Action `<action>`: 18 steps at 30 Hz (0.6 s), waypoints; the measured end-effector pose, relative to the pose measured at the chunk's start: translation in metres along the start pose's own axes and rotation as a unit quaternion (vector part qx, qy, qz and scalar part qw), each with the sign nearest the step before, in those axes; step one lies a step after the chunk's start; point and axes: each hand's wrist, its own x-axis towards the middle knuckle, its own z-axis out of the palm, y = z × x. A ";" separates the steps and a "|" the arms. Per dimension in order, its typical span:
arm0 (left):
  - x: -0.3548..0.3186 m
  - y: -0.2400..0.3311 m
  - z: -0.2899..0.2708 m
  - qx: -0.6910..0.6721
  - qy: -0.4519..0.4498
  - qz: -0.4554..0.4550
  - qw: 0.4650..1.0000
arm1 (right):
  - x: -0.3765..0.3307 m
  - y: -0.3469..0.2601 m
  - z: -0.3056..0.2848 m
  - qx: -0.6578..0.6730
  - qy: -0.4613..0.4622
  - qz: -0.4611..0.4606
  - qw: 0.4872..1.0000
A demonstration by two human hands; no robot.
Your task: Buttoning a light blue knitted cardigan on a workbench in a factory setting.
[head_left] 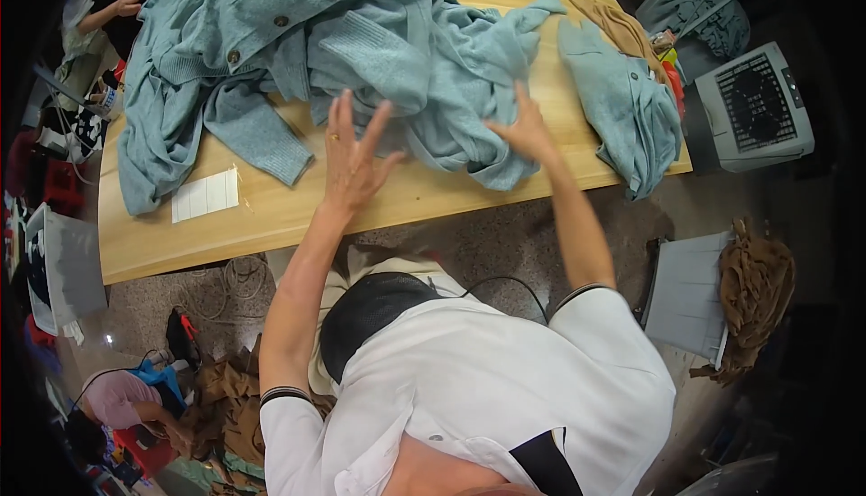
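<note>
Pale-blue knitwear (379,63) lay heaped on the tabletop (180,242). At its near side, the left hand (353,164) had fingers wide; the blurred right hand's (532,133) were also spread, contact unclear. An uneven pull risked dragging loose folds over the edge.

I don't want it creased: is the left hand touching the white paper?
Apart. The head view shows bare table and a sleeve between the left hand and the white paper.

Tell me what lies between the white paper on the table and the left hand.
In the head view, the end of a blue-green sleeve lies between the white paper and the left hand, with wooden tabletop showing either side.
</note>
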 end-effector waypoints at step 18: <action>0.037 -0.062 0.049 0.110 -0.122 -0.151 0.975 | -0.008 -0.043 -0.264 0.428 0.288 -0.125 0.847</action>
